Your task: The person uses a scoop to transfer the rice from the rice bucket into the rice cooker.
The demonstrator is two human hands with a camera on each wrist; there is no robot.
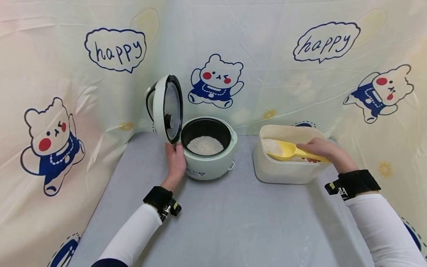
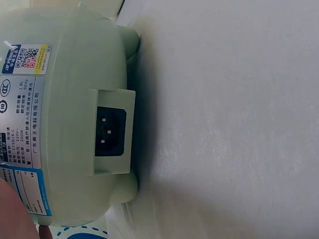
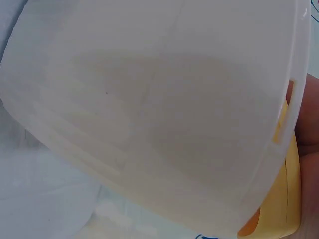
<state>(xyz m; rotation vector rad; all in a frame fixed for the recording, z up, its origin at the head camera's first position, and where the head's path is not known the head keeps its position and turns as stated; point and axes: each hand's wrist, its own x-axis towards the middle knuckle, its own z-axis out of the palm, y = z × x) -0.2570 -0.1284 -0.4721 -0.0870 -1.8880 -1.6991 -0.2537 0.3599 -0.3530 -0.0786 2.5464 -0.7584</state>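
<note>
A pale green rice cooker (image 1: pixel 208 168) stands with its lid (image 1: pixel 166 107) raised at its left and white rice (image 1: pixel 205 145) in its dark pot. My left hand (image 1: pixel 175 161) touches the cooker's left side by the lid hinge; its fingertips are hidden. In the left wrist view, the cooker's side (image 2: pixel 75 114) shows labels and a power socket. My right hand (image 1: pixel 318 148) grips the handle of a yellow scoop (image 1: pixel 288 151), which holds rice over the cream bin (image 1: pixel 288 172). From the right wrist, the bin wall (image 3: pixel 149 109) covers most of the view, with the scoop handle (image 3: pixel 281 199) beyond its rim.
A grey cloth (image 1: pixel 233 222) covers the table. Behind and at both sides hangs a pale curtain (image 1: pixel 267 85) with printed bears and lettering. The cooker and the bin stand apart near the table's back edge, with grey cloth between them.
</note>
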